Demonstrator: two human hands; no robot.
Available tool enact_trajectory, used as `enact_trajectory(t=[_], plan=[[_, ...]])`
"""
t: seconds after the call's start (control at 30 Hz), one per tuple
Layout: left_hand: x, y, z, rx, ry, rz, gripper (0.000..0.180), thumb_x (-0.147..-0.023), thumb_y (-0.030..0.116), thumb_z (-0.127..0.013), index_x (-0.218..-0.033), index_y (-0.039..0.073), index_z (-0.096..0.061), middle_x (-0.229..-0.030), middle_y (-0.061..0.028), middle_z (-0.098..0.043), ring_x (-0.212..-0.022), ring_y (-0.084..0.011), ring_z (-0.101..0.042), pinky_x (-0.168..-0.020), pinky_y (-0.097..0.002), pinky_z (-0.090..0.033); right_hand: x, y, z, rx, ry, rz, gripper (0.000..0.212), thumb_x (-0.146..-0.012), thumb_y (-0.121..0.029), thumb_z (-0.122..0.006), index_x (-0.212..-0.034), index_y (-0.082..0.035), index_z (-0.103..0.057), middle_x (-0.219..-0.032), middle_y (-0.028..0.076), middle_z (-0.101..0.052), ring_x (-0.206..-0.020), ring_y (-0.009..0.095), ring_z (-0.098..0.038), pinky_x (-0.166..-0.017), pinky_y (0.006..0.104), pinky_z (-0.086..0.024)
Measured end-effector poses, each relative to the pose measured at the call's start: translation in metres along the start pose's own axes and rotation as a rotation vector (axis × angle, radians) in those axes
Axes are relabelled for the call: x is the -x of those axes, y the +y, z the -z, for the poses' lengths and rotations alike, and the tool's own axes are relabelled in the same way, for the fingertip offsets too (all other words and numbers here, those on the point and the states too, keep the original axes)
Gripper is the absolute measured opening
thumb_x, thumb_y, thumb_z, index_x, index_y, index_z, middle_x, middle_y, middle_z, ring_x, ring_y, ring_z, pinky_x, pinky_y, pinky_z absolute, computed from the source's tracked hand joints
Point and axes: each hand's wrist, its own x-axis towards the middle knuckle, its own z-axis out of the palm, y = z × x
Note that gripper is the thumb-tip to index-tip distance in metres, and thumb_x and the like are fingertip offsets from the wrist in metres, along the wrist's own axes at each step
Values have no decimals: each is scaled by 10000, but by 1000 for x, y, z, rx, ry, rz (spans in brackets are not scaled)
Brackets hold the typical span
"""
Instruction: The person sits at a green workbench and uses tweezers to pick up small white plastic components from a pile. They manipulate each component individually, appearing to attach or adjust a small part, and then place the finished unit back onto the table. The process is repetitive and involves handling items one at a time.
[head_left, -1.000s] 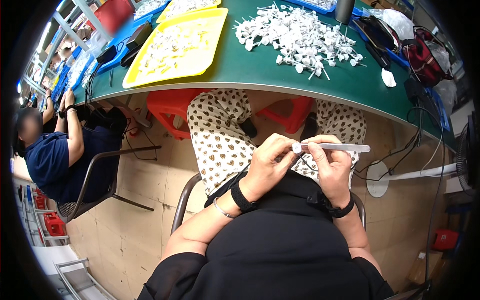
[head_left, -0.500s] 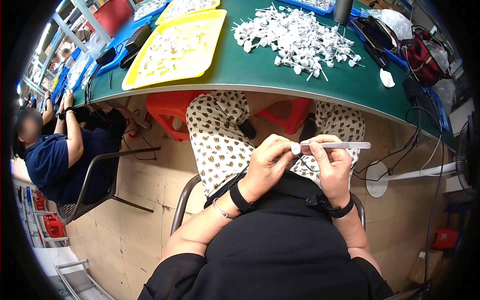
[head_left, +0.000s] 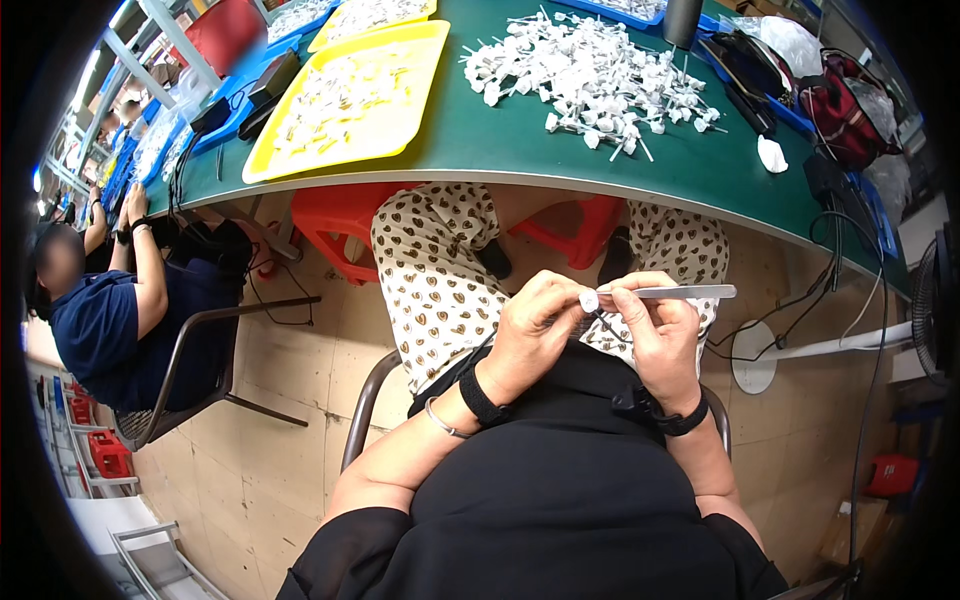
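Above my lap, my left hand (head_left: 535, 330) pinches a small white plastic piece (head_left: 589, 300) with a round head between thumb and fingertips. Closed around metal tweezers (head_left: 690, 293), my right hand (head_left: 662, 335) has its thumb laid along them, and their flat, rounded end sticks out to the right. The working tip is at the white piece, mostly hidden by my fingers, so I cannot tell how it touches. On the green table (head_left: 480, 150) ahead lies a heap of similar white pieces with thin stems (head_left: 595, 80).
A yellow tray (head_left: 432, 100) of small parts sits at the table's left, near its edge. One loose white piece (head_left: 771, 155) lies at the right, by a black pouch (head_left: 745, 65) and cables. A seated person (head_left: 110, 330) works at the left; a fan (head_left: 930, 310) stands right.
Both hands stay nearly in place. The white piece has turned slightly, showing more of its round face, and the tweezers have shifted a little to the left.
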Motion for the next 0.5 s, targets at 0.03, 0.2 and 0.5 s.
enact_trajectory(t=[0.03, 0.2, 0.5], plan=[[0, -1, 0, 4, -1, 4, 139, -889, -44, -746, -1007, 26, -723, -952, -71, -693, -868, -184, -685, -735, -295, -570, 0, -1, 0, 4, -4, -2, 97, -1017, -13, -624, -1039, 54, -690, -957, 82, -730, -922, 152, -731, -823, 278, -589], [-1, -1, 0, 27, -1, 15, 132, -892, -28, -752, -1008, 29, -724, -944, -69, -694, -851, -179, -673, -721, -293, -558, -1, -5, -2, -63, 26, -36, 104, -1020, -15, -619, -1037, 58, -692, -933, 77, -724, -911, 154, -732, -832, 283, -593], [0, 0, -1, 26, -11, -6, 145, -890, -32, -751, -1015, 38, -728, -947, -65, -695, -845, -180, -672, -713, -289, -551, -1, 0, 2, 276, -20, 184, 61, -969, -5, -668, -979, 25, -719, -843, 71, -706, -702, 142, -669, -611, 286, -500]])
